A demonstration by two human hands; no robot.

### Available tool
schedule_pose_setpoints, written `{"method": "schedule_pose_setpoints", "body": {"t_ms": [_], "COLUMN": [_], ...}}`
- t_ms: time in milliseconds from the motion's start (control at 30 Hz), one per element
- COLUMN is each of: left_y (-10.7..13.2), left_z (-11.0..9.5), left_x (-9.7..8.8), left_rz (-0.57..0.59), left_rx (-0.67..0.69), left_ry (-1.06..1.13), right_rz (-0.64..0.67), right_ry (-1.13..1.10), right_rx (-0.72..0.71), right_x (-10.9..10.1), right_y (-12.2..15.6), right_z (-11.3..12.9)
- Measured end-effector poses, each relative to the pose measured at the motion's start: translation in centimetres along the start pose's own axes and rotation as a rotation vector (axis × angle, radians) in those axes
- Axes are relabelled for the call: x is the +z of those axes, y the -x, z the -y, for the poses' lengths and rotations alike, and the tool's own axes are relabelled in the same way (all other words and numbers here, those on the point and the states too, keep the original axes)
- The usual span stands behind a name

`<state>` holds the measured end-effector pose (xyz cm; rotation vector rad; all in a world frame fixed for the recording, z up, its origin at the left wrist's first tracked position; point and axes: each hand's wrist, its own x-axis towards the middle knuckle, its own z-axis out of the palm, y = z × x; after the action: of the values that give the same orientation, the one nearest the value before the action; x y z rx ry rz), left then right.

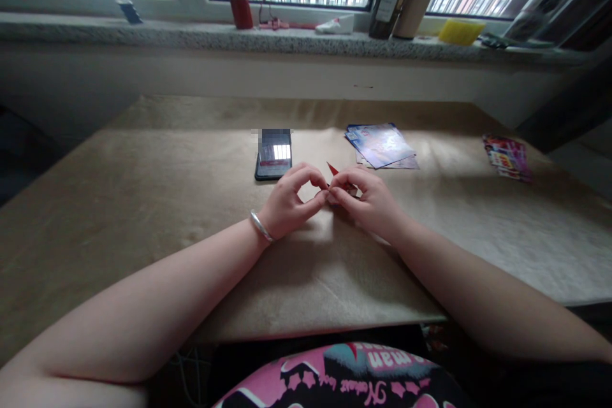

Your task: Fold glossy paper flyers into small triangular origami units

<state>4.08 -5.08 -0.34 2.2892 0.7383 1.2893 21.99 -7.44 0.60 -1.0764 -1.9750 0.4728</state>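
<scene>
My left hand (291, 203) and my right hand (366, 199) meet at the middle of the tan table (143, 204). Both pinch a small folded piece of red paper (333, 171), of which only a pointed tip shows above the fingers. The fingers of both hands are curled and pressed together on it. A silver bangle (261, 225) sits on my left wrist. Just beyond my left hand lies a dark phone (274, 153) with a lit screen.
A stack of bluish printed sheets (380, 145) lies behind my right hand. A small colourful packet (507, 157) rests at the far right. The windowsill (191, 35) carries a red cup (241, 11), a dark jar (389, 0) and a yellow object (461, 30).
</scene>
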Motion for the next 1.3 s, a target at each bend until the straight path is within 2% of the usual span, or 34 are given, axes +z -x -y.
{"method": "schedule_pose_setpoints", "body": {"t_ms": [233,433,667,900,1200,1300], "left_y": [0.1,-0.1,0.1,0.0,-0.4,-0.4], "left_z": [0.0,0.2,0.2,-0.1,0.2,0.6], "left_x": [0.2,0.0,-0.1,-0.5,-0.8,-0.9], "left_rz": [-0.026,-0.088,-0.052,-0.037,-0.043,-0.070], "left_rx": [0.006,0.008,0.187,0.311,0.482,0.473], "left_ry": [0.002,-0.085,-0.353,-0.515,-0.613,-0.595], "right_rz": [-0.012,-0.014,0.023,0.034,0.057,0.054], "right_ry": [0.045,0.070,0.087,0.081,0.043,0.040], "right_rx": [-0.068,-0.044,-0.069,-0.089,-0.089,-0.093], "right_x": [0.0,-0.2,-0.4,-0.3,-0.3,-0.3], "right_y": [-0.1,0.0,-0.1,-0.1,0.0,0.0], "right_z": [0.2,-0.1,-0.1,-0.4,-0.1,-0.3]}}
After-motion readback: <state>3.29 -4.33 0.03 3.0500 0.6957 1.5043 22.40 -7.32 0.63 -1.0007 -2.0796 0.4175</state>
